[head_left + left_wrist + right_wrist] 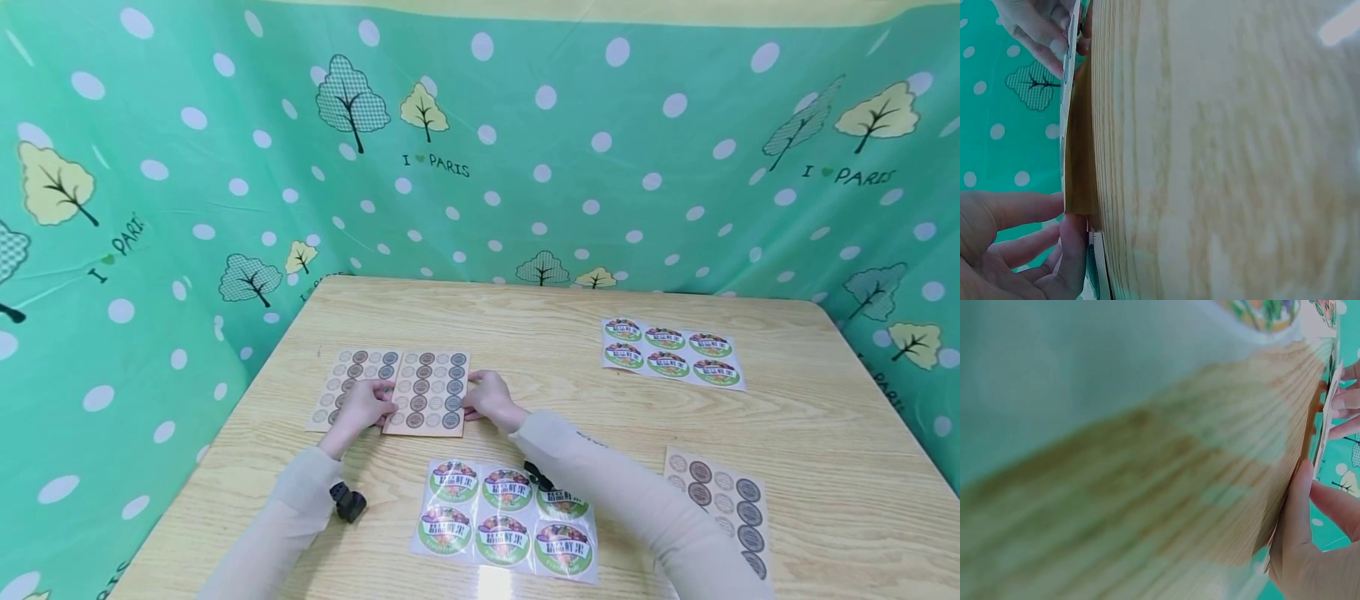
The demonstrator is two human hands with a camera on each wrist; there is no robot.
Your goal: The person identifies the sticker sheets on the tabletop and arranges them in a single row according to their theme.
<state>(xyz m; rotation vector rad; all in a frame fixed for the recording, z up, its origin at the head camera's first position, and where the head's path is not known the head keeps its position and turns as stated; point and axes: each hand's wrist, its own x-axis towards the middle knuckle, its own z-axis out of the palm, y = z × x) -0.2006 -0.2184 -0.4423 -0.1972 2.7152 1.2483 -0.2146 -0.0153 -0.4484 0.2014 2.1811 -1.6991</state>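
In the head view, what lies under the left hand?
The left hand covers part of the leftmost sheet of round stickers and grips a second sheet's left edge. Stickers behind it cannot be seen.

Green curtain [600,217], white dots [546,97], tree prints [351,102], fills top, left and right of frame. Pale wood-grain table [547,342] below; glare [495,582] bottom centre.

PLACE: curtained-off table nook | dotted green curtain [517,217] on three sides | wood-grain table [540,333]
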